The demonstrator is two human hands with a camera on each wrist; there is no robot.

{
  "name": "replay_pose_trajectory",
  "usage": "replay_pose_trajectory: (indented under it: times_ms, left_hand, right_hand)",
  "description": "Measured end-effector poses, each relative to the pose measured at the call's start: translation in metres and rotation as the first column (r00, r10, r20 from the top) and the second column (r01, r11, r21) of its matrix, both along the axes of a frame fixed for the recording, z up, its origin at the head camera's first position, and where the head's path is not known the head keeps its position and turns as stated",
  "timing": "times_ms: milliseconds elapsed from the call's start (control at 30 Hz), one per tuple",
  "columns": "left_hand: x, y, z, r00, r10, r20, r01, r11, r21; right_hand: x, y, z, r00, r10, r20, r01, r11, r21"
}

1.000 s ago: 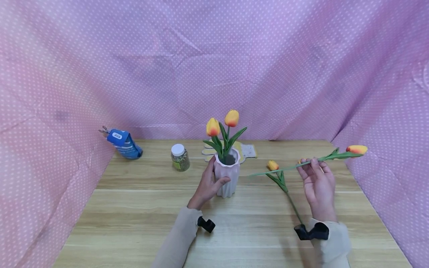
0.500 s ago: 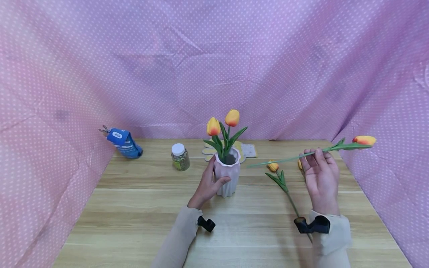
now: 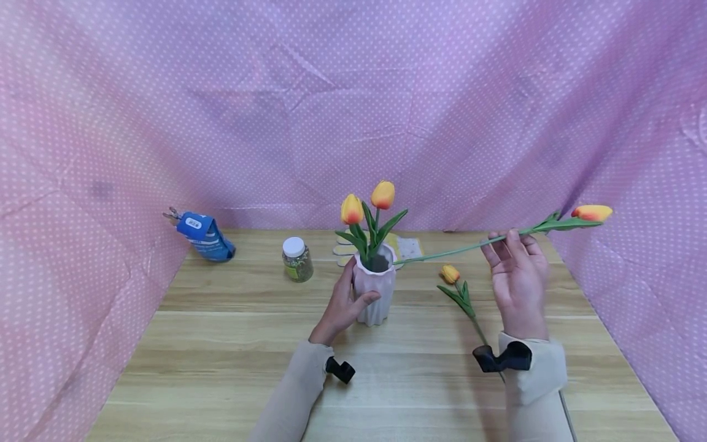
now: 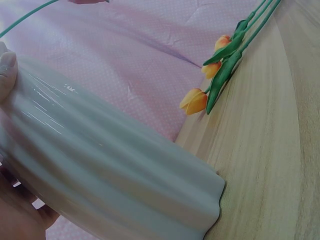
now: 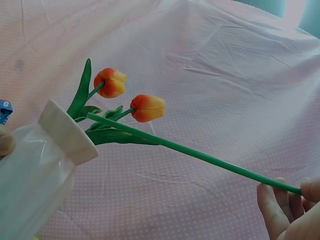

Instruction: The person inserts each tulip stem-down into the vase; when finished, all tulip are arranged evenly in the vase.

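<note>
stretches left arm up from the bottom edge of the head view, slanting inward, and right arm almost straight ahead, both in beige sleeves. curls left hand in a grip, with thumb spread away from the fingers. holds right hand higher in that view, with palm toward the head camera, pinching between thumb and fingertips.

Tulips in vase, jar left, glove behind.

The sleeves are beige, with black devices at the cuffs.
</note>
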State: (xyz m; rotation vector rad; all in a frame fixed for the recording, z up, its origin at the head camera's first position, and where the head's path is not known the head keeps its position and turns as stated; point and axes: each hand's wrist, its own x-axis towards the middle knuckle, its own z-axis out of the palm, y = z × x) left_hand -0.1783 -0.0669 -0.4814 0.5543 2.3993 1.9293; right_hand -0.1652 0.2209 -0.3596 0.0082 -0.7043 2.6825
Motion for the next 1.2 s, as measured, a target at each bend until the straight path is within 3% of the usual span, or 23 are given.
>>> replay_pose_trajectory:
  times_ms: [133,333,733,1200]
  left_hand:
    - [0.0,0.0,0.0,1.0,-0.005,0.004,0.005,1.0,-0.002]
    - [0.0,-0.001,0.0,1.0,-0.002,0.007,0.002,1.0,-0.006]
    - [0.0,0.0,0.001,1.0,0.001,0.02,-0.001,1.0,-0.004]
    - [0.0,0.0,0.001,1.0,0.001,0.011,-0.001,1.0,-0.001]
  right_hand:
    - [-0.003,-0.008,0.003,1.0,-0.019,0.01,0.019,1.0,0.019]
    - [-0.008,-0.023,0.009,0.998,-0.062,-0.021,0.064,0.99,0.125]
    - [-0.011,-0.041,0.009,0.999,-0.016,-0.049,0.027,0.972,0.234]
    - [-0.008,-0.053,0.011,0.989,-0.062,-0.135,0.11,0.916,0.386]
